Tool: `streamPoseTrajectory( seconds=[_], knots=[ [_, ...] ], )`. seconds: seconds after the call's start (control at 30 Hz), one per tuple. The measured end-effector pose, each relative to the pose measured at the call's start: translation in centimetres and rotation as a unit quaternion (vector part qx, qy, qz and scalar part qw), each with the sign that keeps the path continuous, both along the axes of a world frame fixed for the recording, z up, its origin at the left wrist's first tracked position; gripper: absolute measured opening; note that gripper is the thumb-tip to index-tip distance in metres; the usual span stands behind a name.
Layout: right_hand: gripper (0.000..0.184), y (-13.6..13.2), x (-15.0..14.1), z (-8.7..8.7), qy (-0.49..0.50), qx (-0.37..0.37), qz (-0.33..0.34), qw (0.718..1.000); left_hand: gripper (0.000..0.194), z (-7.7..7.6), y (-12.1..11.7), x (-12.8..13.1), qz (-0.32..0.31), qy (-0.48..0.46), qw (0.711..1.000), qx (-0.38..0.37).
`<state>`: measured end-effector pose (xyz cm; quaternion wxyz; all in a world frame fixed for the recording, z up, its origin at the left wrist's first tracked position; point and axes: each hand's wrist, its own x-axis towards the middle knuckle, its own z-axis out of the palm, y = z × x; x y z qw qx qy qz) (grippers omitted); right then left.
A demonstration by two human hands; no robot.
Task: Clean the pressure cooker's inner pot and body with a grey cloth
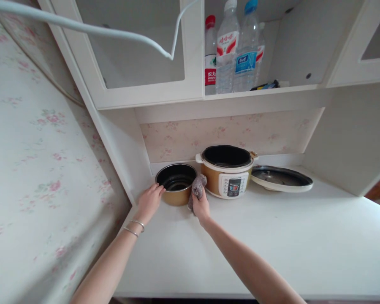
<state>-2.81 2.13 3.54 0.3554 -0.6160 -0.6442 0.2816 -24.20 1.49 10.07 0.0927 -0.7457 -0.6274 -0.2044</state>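
Note:
A gold inner pot [176, 184] with a dark lining stands on the white counter [272, 236], left of a gold and white electric cooker [227, 171] whose top is open. My left hand [149, 202] rests against the inner pot's left side, fingers on its rim. My right hand [200, 205] grips a bunched grey cloth [198, 187], pressed between the inner pot and the cooker body. Two thin bracelets sit on my left wrist.
The cooker's lid [281, 178] lies upside down to the right of the cooker. Several water bottles [237, 46] stand on an open shelf above. A white cable [82, 26] hangs across the glass cabinet door. A floral-papered wall [34, 147] closes the left side.

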Motion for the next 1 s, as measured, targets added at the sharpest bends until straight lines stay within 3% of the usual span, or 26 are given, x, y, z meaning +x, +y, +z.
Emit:
streamPoseTrajectory(
  seconds=[0.13,0.23,0.37,0.47,0.6,0.67,0.8,0.9,1.0],
  knots=[
    [0.058,-0.2,-0.6,-1.0,0.056,0.029,-0.063,0.996,0.041,-0.6,-1.2,4.3,0.046,0.009,0.999,-0.006],
    [0.057,0.4,0.0,-1.0,0.136,0.053,-0.087,0.986,0.040,-1.1,-1.7,6.3,-0.007,0.004,1.000,-0.011],
    [0.054,1.6,1.7,-0.5,0.218,0.077,-0.089,0.969,0.039,-0.3,-0.3,4.5,-0.141,0.017,0.989,0.033],
    [0.056,2.3,2.6,-0.4,0.225,0.051,-0.077,0.970,0.039,1.1,2.0,0.9,-0.138,0.052,0.987,0.070],
    [0.058,2.4,2.1,-1.0,0.259,0.027,-0.077,0.962,0.033,1.8,3.6,-1.6,-0.128,0.081,0.988,0.009],
    [0.057,2.2,1.4,-1.5,0.277,0.030,-0.077,0.957,0.032,1.2,3.0,-0.6,-0.096,0.074,0.993,-0.006],
    [0.056,1.4,0.5,-2.0,0.288,0.054,-0.084,0.952,0.035,-0.4,0.6,4.4,-0.028,0.067,0.997,0.010],
    [0.056,1.1,0.8,-1.9,0.291,0.064,-0.098,0.949,0.037,-1.0,-0.4,6.6,-0.089,0.047,0.995,0.015],
    [0.056,1.2,1.6,-1.5,0.292,0.060,-0.094,0.950,0.039,-0.6,0.5,5.3,-0.166,0.034,0.985,0.021]
  ],
)
